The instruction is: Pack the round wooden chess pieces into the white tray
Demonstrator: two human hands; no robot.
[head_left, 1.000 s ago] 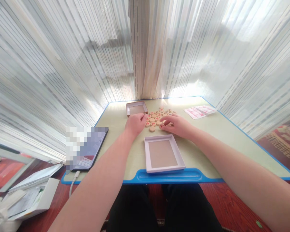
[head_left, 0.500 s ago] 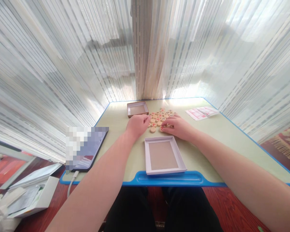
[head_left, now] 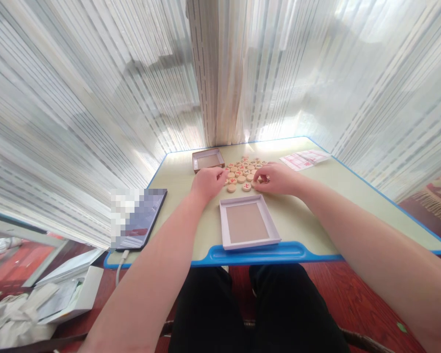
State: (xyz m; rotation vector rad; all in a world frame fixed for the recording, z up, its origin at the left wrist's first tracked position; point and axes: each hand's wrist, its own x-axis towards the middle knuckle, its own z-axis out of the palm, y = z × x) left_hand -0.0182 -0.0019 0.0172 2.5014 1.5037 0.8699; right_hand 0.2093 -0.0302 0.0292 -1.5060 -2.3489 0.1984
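Observation:
Round wooden pieces [head_left: 241, 179], several with red or dark characters and others plain, lie spread over the middle of the pale green table [head_left: 191, 240]. At their left edge rests my left hand [head_left: 208, 182], fingers bent together; whatever it may hold is hidden. My right hand [head_left: 279, 178] is at the right edge, its thumb and fingertips closed on a wooden piece [head_left: 255, 184]. A piece with a red character [head_left: 246, 187] lies just left of those fingertips. Nearer me is a shallow white box tray [head_left: 248, 223] with a brown-grey bottom.
Behind my left hand stands a brown-edged box part [head_left: 208, 160]. A red-and-white printed sheet [head_left: 304, 159] lies at the back right. A tablet [head_left: 147, 218] with a white cable [head_left: 122, 260] is on the left. Striped curtains [head_left: 297, 63] hang behind the table.
My right hand has shifted right, away from the red-marked piece, to a piece beside it. My left hand stays near the left edge of the pieces. The view has tilted slightly.

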